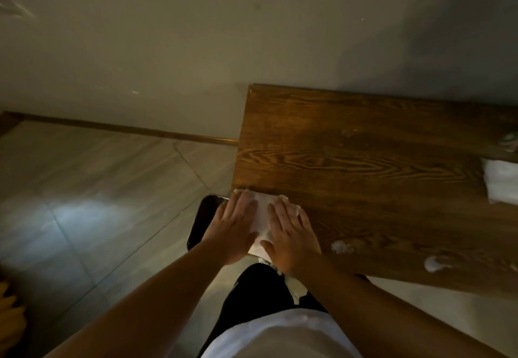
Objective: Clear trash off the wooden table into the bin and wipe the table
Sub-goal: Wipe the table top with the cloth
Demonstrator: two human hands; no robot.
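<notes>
Both my hands press flat on a white paper cloth (262, 214) at the near left corner of the wooden table (364, 161). My left hand (234, 223) lies on the cloth's left part, partly past the table's edge. My right hand (291, 234) covers its right part. A dark bin (203, 217) stands on the floor just left of that corner, mostly hidden by my left hand and arm. Two white smears or scraps (342, 246) (433, 263) sit near the table's front edge, to the right of my hands.
A white folded tissue (500, 184) lies at the table's right end, with a small glassy object (508, 141) behind it. The table's back edge stands against a plain wall. Tiled floor (98, 203) spreads to the left. Something yellow (11, 315) sits at the lower left.
</notes>
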